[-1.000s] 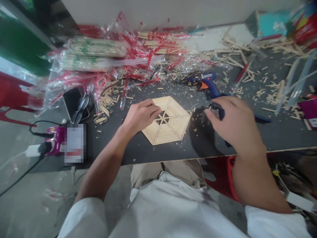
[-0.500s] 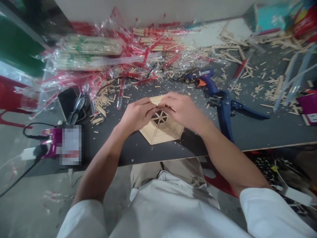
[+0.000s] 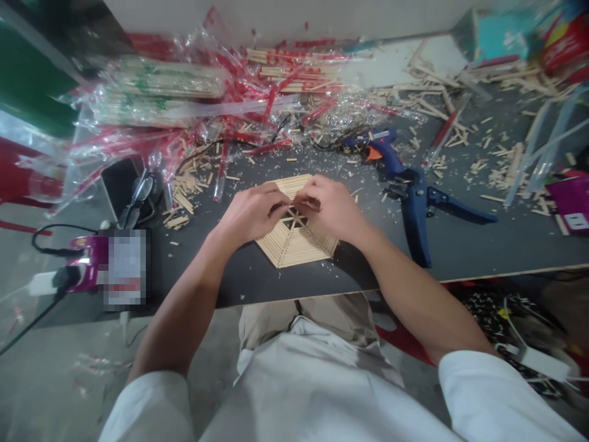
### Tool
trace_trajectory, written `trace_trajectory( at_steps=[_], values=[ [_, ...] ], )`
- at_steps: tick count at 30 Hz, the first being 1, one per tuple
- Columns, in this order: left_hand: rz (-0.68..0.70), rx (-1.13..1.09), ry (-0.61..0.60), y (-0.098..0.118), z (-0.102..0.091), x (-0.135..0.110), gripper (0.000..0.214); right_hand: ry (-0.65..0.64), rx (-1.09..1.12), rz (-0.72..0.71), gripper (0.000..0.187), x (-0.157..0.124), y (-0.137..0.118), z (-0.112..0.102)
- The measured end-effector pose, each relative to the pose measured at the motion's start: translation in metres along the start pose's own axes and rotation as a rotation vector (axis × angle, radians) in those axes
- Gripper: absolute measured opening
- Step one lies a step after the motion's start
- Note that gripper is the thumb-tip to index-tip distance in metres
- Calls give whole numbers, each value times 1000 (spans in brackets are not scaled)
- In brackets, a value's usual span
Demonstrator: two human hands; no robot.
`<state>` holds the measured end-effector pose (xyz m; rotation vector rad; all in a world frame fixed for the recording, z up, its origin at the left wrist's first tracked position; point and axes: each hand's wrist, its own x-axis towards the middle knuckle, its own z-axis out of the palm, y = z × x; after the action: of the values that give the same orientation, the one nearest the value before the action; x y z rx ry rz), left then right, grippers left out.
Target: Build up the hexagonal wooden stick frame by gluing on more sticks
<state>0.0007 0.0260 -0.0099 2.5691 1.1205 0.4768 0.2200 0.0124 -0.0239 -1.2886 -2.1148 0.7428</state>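
A hexagonal panel (image 3: 301, 250) of pale wooden sticks lies on the dark tabletop, with spokes meeting in its open centre. My left hand (image 3: 252, 212) rests over its left side, thumb and fingers pinched near the centre. From the other side my right hand (image 3: 335, 205) reaches in, its fingers curled and pinched close to the left fingertips. Anything between the fingertips is too small or hidden to make out. Both hands cover the panel's upper sides.
To the right lie a blue glue gun (image 3: 389, 156) and a blue-handled cutter (image 3: 416, 215). Wrapped stick bundles (image 3: 156, 83) and red plastic wrappers lie behind. At left are glasses (image 3: 135, 199), a phone (image 3: 120, 187) and a purple power adapter (image 3: 87, 264). Stick offcuts (image 3: 184, 196) are scattered around.
My fingertips have shifted slightly over the panel's centre, and the right fingers are more curled. The whole view has moved a little; the panel stays flat on the table.
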Motion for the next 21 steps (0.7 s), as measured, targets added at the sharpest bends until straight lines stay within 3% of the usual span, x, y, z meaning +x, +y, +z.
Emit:
trace_trajectory(
  at_steps=[21],
  values=[
    [0, -84, 4, -8, 1, 3, 13, 70, 16, 109, 17, 8, -12, 2]
  ],
)
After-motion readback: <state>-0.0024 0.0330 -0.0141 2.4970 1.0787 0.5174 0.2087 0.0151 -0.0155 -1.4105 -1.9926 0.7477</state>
